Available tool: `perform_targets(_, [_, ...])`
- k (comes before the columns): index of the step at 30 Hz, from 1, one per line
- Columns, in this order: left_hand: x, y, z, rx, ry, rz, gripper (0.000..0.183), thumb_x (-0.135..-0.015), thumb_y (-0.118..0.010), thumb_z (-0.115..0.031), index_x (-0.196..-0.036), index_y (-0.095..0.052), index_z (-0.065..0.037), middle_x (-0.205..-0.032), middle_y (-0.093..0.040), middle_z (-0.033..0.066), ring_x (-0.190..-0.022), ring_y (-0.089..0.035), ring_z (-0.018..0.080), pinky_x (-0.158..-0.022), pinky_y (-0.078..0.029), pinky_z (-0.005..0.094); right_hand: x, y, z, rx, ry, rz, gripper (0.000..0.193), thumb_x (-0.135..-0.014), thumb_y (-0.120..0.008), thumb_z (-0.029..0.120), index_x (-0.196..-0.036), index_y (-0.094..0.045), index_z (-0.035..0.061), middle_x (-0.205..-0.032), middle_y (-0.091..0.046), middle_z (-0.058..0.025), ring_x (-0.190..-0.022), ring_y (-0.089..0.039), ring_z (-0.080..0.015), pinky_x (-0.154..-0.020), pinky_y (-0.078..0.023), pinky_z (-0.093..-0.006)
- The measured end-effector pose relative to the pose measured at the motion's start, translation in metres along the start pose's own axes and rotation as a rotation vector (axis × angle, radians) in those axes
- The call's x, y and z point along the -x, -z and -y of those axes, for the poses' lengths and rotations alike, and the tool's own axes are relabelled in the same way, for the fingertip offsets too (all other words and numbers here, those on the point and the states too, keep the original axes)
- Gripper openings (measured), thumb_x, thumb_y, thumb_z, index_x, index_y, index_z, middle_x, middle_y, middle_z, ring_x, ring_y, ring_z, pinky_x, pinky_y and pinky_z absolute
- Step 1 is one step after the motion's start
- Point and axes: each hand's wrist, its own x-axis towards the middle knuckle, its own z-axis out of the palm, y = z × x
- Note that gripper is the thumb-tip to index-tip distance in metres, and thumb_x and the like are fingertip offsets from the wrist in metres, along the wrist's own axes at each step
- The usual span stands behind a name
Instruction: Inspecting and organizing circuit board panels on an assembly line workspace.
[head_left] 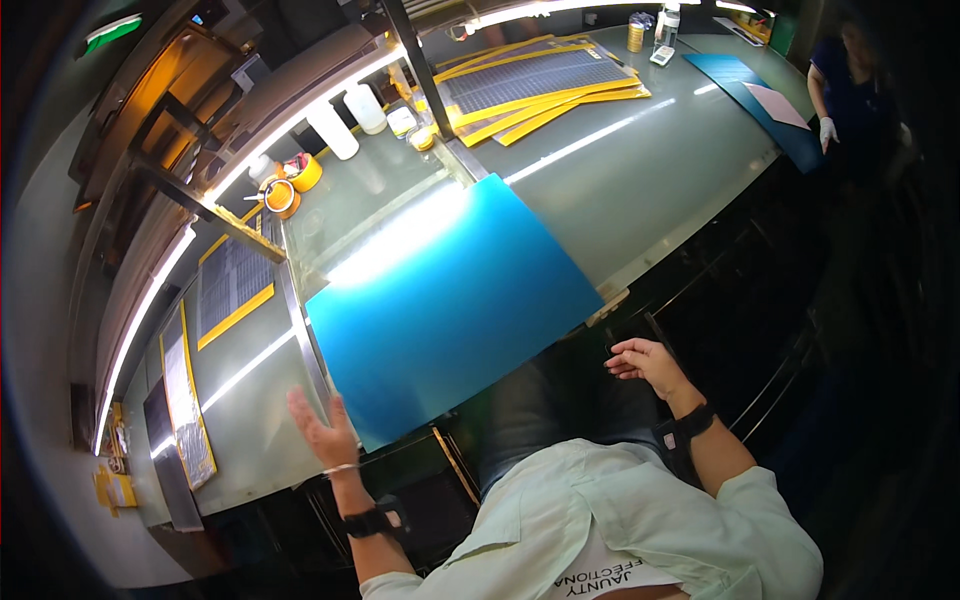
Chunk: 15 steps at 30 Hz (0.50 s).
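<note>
A long, pale glass-topped bench (640, 190) runs under strip lights in a dim workshop, its surface throwing back bright streaks. At about nine o'clock lie yellow-edged dark grid panels (232, 285); toward eleven o'clock stand rolls of yellow tape (283, 194) and two white plastic bottles (345, 118).

The left hand (322, 432) is raised at seven o'clock, fingers spread and palm open, gripping nothing; it sits right at the near left corner of the blue sheet (450, 305), though contact there cannot be told. The sheet lies flat in the middle of the bench, its near edge overhanging the bench front above the person's lap. Its long axis seems to run from the near left corner, at seven o'clock, up toward the far right, at one o'clock, so it sits skewed to the bench edge.

To square it well, I judge both palms should press lightly on opposite corners and turn it together, keeping it flat so it does not buckle or slide off.

The right hand (648, 362) hovers at five o'clock, fingers loosely curled and empty, just clear of the sheet's right corner. At one o'clock lies a stack of further yellow-framed panels (540, 80), and at two o'clock a co-worker's gloved hand (828, 132) hangs beside another blue sheet (760, 100).
</note>
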Motion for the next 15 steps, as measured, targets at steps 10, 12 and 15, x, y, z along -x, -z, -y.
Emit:
perform_targets(10, [0.071,-0.062,-0.079,-0.285,-0.455,0.51,0.092,-0.055,-0.077,-0.033,-0.134,-0.033,-0.021,-0.142,-0.022,0.0128,-0.132,-0.014,0.0377,-0.099,-0.016,0.0613,-0.034,-0.015,0.063,1.055,1.002,-0.508,0.03,-0.076,-0.057,0.005,-0.106,-0.056,0.0022,-0.105,-0.057,-0.0145,-0.099,-0.054,-0.0303,-0.087,-0.042,-0.0372])
perform_targets(12, [0.068,-0.067,-0.067,-0.416,-0.52,0.477,0.09,-0.054,-0.078,-0.024,-0.133,-0.034,-0.026,-0.142,-0.024,0.0093,-0.131,-0.018,0.0375,-0.098,-0.019,0.0609,-0.039,-0.023,0.062,1.222,0.945,-0.401,0.039,-0.076,-0.06,0.017,-0.113,-0.054,0.0048,-0.122,-0.049,-0.0146,-0.119,-0.038,-0.0348,-0.1,-0.027,-0.0471])
perform_targets(15, [0.063,-0.059,-0.068,-0.386,-0.493,0.525,0.089,-0.054,-0.076,-0.018,-0.132,-0.035,-0.027,-0.142,-0.025,0.0079,-0.13,-0.019,0.0369,-0.098,-0.019,0.0608,-0.049,-0.028,0.038,1.396,0.867,-0.278,0.045,-0.08,-0.056,0.03,-0.118,-0.051,0.0063,-0.129,-0.042,-0.0141,-0.123,-0.031,-0.0375,-0.1,-0.022,-0.0539])
